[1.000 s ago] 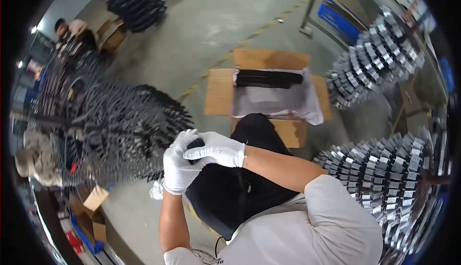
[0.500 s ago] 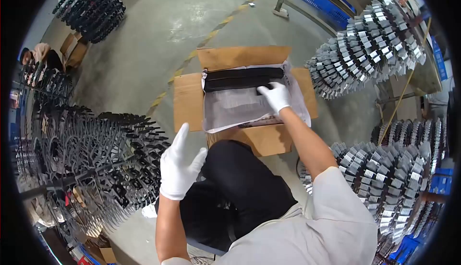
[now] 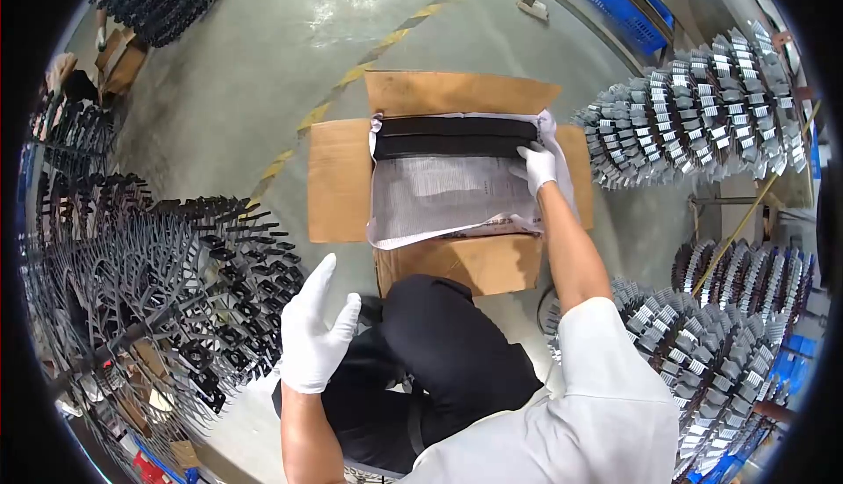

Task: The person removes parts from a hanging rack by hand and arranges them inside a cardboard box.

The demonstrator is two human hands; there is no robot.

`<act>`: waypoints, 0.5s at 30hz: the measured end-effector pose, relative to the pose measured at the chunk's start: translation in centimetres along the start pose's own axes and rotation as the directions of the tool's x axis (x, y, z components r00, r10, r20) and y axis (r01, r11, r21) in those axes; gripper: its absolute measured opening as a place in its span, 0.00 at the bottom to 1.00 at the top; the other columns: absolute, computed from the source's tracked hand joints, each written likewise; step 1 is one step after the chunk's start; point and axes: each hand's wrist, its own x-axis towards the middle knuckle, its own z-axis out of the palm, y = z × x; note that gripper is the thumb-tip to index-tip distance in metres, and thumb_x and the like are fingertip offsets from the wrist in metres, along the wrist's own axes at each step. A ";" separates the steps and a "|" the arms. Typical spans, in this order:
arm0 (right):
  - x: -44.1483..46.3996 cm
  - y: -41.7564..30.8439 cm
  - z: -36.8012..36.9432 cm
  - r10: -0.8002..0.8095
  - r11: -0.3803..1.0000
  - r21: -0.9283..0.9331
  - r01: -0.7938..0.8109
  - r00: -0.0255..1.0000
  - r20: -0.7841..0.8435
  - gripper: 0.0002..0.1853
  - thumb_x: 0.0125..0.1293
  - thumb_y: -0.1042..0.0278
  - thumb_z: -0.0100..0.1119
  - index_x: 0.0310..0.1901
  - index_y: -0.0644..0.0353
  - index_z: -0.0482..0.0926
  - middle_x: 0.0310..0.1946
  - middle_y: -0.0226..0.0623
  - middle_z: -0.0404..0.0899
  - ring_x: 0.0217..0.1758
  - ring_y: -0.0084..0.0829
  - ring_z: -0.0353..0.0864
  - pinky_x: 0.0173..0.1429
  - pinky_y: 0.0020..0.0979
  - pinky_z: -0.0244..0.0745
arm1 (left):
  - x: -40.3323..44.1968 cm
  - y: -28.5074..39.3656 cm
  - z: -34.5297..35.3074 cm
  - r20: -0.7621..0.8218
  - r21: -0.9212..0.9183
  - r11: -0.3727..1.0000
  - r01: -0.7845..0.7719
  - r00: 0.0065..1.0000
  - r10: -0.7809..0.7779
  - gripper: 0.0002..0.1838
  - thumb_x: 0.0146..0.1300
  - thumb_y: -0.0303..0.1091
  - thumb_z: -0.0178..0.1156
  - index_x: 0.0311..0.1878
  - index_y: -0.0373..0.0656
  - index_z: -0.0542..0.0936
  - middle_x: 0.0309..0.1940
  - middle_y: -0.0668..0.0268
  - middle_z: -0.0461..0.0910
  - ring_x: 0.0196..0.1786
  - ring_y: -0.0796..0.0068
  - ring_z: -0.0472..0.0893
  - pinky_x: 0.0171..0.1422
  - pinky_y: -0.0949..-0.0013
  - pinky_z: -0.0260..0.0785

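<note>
An open cardboard box (image 3: 338,186) stands in front of my knees, lined with pale, thin wrapping sheet (image 3: 439,187). Along its far side lie long black parts (image 3: 452,137), side by side. My right hand (image 3: 538,168), in a white glove, reaches into the box, its fingertips touching the right end of the nearer black part. Its fingers look slightly apart, with nothing visibly gripped. In a matching white glove, my left hand (image 3: 314,330) hovers left of my knee, empty, thumb and fingers spread.
Racks hung with dark metal pieces (image 3: 132,265) crowd the left. On the right are round stacks of grey finned parts (image 3: 694,115). A blue crate (image 3: 615,6) sits on a frame at the back. Yellow-black tape (image 3: 369,61) crosses the floor. Another person works far left.
My right hand has moved right, to the end of the black parts, and the nearer one now reaches the box's right side. My left hand has dropped slightly, still spread.
</note>
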 end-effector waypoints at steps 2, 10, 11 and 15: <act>-1.2 0.0 -0.2 -0.014 1.000 -0.013 0.014 0.999 -0.041 0.26 0.64 0.73 0.62 0.64 0.68 0.75 0.59 0.49 0.78 0.54 0.41 0.80 0.48 0.45 0.88 | 0.1 0.1 0.0 -0.017 0.009 1.000 -0.027 0.999 0.028 0.29 0.61 0.26 0.69 0.66 0.34 0.75 0.58 0.47 0.81 0.59 0.55 0.83 0.63 0.63 0.73; 3.0 3.0 1.9 -0.124 0.936 -0.353 0.014 0.948 -0.291 0.18 0.61 0.69 0.68 0.53 0.63 0.85 0.50 0.38 0.85 0.50 0.37 0.83 0.56 0.39 0.75 | -1.2 1.1 -0.7 0.024 0.110 0.986 -0.127 0.992 0.125 0.27 0.61 0.27 0.69 0.64 0.34 0.77 0.56 0.48 0.83 0.55 0.56 0.85 0.61 0.64 0.74; 2.8 2.7 1.8 -0.031 0.985 -0.169 -0.010 0.970 -0.240 0.18 0.63 0.71 0.67 0.56 0.61 0.82 0.44 0.39 0.85 0.44 0.36 0.84 0.47 0.41 0.80 | -1.5 1.6 -1.1 0.016 0.126 0.980 -0.157 0.988 0.156 0.26 0.60 0.26 0.69 0.62 0.33 0.78 0.55 0.49 0.83 0.53 0.54 0.85 0.60 0.62 0.75; 2.5 2.1 0.6 0.068 0.996 0.059 -0.063 0.994 -0.087 0.15 0.67 0.68 0.63 0.55 0.59 0.79 0.33 0.41 0.83 0.30 0.37 0.84 0.30 0.43 0.86 | -3.1 3.5 -3.4 -0.032 0.247 0.936 -0.249 0.964 0.265 0.24 0.57 0.24 0.70 0.58 0.33 0.80 0.55 0.50 0.83 0.53 0.52 0.85 0.60 0.61 0.76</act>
